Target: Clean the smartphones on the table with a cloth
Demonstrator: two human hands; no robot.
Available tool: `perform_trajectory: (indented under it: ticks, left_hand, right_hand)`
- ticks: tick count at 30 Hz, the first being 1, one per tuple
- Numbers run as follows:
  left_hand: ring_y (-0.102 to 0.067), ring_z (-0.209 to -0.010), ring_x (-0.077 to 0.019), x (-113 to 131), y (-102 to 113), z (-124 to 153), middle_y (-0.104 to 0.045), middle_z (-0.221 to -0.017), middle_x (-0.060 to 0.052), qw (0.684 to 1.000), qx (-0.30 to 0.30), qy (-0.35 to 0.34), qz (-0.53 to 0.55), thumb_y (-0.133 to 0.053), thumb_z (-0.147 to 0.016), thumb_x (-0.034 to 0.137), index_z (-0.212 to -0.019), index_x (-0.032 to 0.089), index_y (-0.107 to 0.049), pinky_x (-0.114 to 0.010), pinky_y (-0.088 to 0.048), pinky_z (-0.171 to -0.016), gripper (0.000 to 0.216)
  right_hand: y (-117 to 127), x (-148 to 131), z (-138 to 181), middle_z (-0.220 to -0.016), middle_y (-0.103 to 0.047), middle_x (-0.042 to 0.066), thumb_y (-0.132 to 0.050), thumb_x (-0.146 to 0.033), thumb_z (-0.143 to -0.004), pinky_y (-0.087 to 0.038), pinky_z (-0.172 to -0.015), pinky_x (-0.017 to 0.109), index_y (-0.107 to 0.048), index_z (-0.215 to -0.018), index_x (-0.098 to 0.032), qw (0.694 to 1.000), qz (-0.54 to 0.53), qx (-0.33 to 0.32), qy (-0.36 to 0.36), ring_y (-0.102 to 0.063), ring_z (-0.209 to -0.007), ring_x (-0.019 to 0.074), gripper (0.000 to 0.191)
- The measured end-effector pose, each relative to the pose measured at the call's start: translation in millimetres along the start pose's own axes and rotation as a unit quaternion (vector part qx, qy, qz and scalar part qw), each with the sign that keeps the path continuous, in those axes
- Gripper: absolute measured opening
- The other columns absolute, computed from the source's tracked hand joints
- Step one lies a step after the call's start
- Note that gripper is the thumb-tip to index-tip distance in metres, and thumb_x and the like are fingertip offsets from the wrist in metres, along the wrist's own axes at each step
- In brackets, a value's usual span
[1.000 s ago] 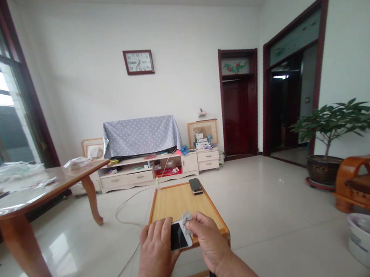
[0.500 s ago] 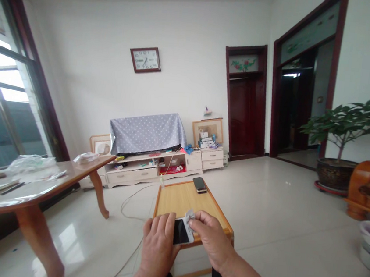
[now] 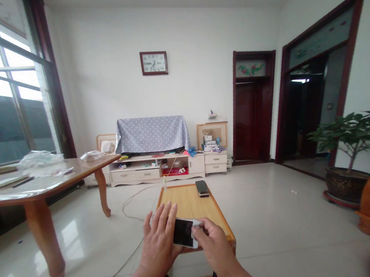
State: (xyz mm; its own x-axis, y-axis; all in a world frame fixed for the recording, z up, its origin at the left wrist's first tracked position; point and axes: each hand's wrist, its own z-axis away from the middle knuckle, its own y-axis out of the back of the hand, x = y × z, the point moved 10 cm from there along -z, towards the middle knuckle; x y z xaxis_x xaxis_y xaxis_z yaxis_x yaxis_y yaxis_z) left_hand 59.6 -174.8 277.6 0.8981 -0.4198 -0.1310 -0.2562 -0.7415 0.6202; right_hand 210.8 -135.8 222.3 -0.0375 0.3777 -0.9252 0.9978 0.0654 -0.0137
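Observation:
A white smartphone (image 3: 184, 232) with a dark screen is held level above the near end of a small wooden table (image 3: 178, 198). My left hand (image 3: 160, 237) grips its left end, the fingers stretched upward along that side and the thumb hidden. At the phone's right end, my right hand (image 3: 213, 243) pinches a small crumpled pale wipe or tissue (image 3: 197, 223) and presses it against the phone's face. Farther back on the small table lies a second, dark phone (image 3: 202, 189).
A larger wooden table (image 3: 79, 169) at the left bears plastic bags (image 3: 41, 161). A small bottle (image 3: 164, 182) stands near the small table's far left corner. A cable (image 3: 125, 202) runs over the floor. A potted plant (image 3: 353, 143) stands at the right.
My right hand has shifted slightly right and down with the wipe, over the phone's right end. My left fingers have straightened. The phone lies more level, and the view has turned slightly left.

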Motion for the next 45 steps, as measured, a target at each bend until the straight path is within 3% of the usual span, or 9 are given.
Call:
perform_trajectory:
  ticks: [6, 12, 15, 19, 22, 27, 36, 42, 45]
  left_hand:
    - [-0.031, -0.148, -0.0378, -19, -11, 3, -0.036, -0.161, -0.018, 0.998, -0.031, 0.046, 0.022, -0.082, -0.069, 0.046, -0.16, 0.018, -0.017, -0.055, -0.015, -0.122, 0.115]
    - [-0.04, -0.142, -0.0394, -48, -49, 21, -0.035, -0.159, -0.022, 0.965, -0.047, 0.163, 0.2, -0.088, -0.059, 0.045, -0.161, 0.018, -0.003, -0.056, -0.037, -0.112, 0.135]
    - [-0.051, -0.133, -0.0357, -64, -72, 30, -0.047, -0.148, -0.023, 0.887, -0.039, 0.276, 0.369, -0.085, -0.064, 0.047, -0.159, 0.013, -0.005, -0.051, -0.044, -0.106, 0.129]
    - [-0.067, -0.104, -0.0262, -63, -100, 37, -0.07, -0.112, -0.012, 0.7, -0.081, 0.408, 0.58, -0.081, -0.071, 0.051, -0.142, 0.014, -0.042, -0.037, -0.051, -0.091, 0.089]
    - [-0.065, -0.079, -0.0179, -60, -100, 33, -0.068, -0.084, -0.001, 0.647, -0.087, 0.424, 0.627, -0.08, -0.073, 0.049, -0.112, 0.019, -0.056, -0.029, -0.049, -0.075, 0.055]
    - [-0.057, -0.069, -0.013, -62, -92, 22, -0.061, -0.076, 0.004, 0.67, -0.061, 0.4, 0.622, -0.078, -0.075, 0.047, -0.097, 0.021, -0.053, -0.025, -0.043, -0.069, 0.042]
    - [-0.047, -0.065, -0.0122, -54, -57, -2, -0.05, -0.069, 0.006, 0.802, -0.041, 0.324, 0.5, -0.068, -0.082, 0.046, -0.093, 0.022, -0.054, -0.023, -0.038, -0.065, 0.03]
    - [-0.045, -0.063, -0.013, -42, -37, -16, -0.047, -0.067, 0.007, 0.856, -0.081, 0.257, 0.441, -0.062, -0.086, 0.038, -0.091, 0.023, -0.054, -0.024, -0.036, -0.063, 0.019]
    - [-0.048, -0.067, -0.0146, -37, -29, -23, -0.051, -0.07, 0.005, 0.875, -0.099, 0.219, 0.42, -0.061, -0.087, 0.037, -0.09, 0.023, -0.055, -0.025, -0.038, -0.064, 0.016]
  right_hand:
    - [12, 12, -3, -0.076, -0.061, 0.002, -0.063, -0.051, -0.09, -0.041, -0.065, 0.029, -0.066, -0.087, -0.02, 1.0, -0.015, 0.017, -0.01, -0.053, -0.071, 0.0187, 0.032]
    - [22, 11, -4, -0.079, -0.061, 0.002, -0.062, -0.05, -0.092, -0.041, -0.068, 0.029, -0.066, -0.09, -0.019, 1.0, -0.009, 0.027, 0.002, -0.052, -0.073, 0.0186, 0.032]
    - [22, 14, -5, -0.081, -0.062, 0.002, -0.062, -0.049, -0.093, -0.041, -0.07, 0.029, -0.067, -0.093, -0.018, 1.0, -0.015, 0.02, -0.001, -0.053, -0.074, 0.0182, 0.031]
    - [23, 21, -6, -0.083, -0.064, 0.003, -0.063, -0.05, -0.092, -0.043, -0.072, 0.029, -0.068, -0.097, -0.017, 0.999, -0.031, 0.018, -0.008, -0.055, -0.076, 0.0183, 0.033]
    - [26, 23, -8, -0.088, -0.068, 0.004, -0.065, -0.051, -0.091, -0.045, -0.076, 0.03, -0.07, -0.101, -0.017, 0.999, -0.038, 0.023, -0.006, -0.059, -0.082, 0.0205, 0.036]
    - [37, 23, -13, -0.102, -0.073, 0.008, -0.063, -0.054, -0.092, -0.046, -0.092, 0.037, -0.073, -0.114, -0.019, 0.999, -0.031, 0.038, 0.002, -0.064, -0.1, 0.0261, 0.042]
    - [69, 8, -16, -0.11, -0.072, 0.009, -0.065, -0.054, -0.09, -0.047, -0.096, 0.038, -0.076, -0.115, -0.021, 0.991, 0.015, 0.131, 0.034, -0.065, -0.106, 0.027, 0.042]
    - [49, -1, -16, -0.111, -0.071, 0.009, -0.066, -0.047, -0.09, -0.048, -0.092, 0.035, -0.078, -0.11, -0.023, 0.998, 0.056, -0.005, 0.031, -0.065, -0.104, 0.0257, 0.033]
    - [50, 12, -16, -0.1, -0.073, 0.007, -0.071, -0.041, -0.086, -0.047, -0.086, 0.033, -0.08, -0.098, -0.021, 0.998, 0.068, -0.016, -0.005, -0.065, -0.094, 0.0238, 0.025]
